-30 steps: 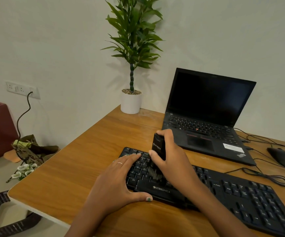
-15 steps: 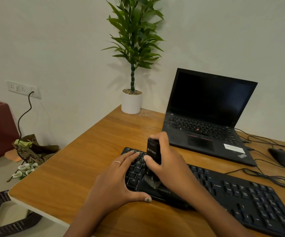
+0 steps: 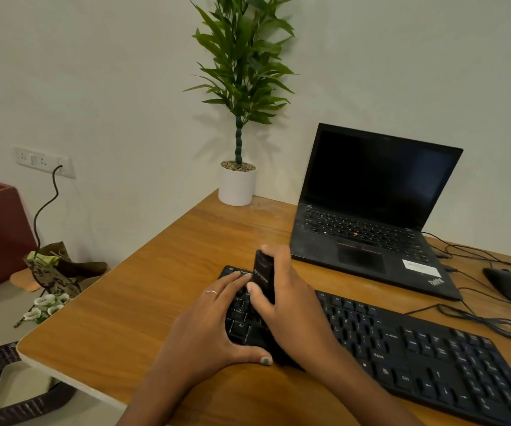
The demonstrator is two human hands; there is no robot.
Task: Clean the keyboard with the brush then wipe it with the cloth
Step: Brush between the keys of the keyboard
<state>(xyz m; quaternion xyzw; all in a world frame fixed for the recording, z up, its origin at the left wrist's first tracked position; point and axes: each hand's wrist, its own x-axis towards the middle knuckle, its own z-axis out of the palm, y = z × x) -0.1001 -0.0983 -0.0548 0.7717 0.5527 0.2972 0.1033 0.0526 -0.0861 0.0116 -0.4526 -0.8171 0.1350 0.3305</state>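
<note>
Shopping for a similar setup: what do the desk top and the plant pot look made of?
Desk: wood-look top, likely laminate or veneer on board, given the even grain, low sheen and pale edge. Plant pot: smooth matte white, ceramic or plastic; cannot tell which.

Bare forearms, no sleeves; 1 thin silver ring [image 3: 211, 292] on left hand [image 3: 208, 329], green-painted thumbnail [image 3: 266, 360].

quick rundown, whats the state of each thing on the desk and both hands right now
brush: upright, gripped by the right hand, bristle end down on the keys
right hand: curled round the brush
left hand: fingers flat on the keyboard's left end, steadying it
keyboard: flat on the desk, cable attached
laptop: lid open, screen dark
mouse: idle, beside the laptop
potted plant: upright at the desk's back edge
</note>
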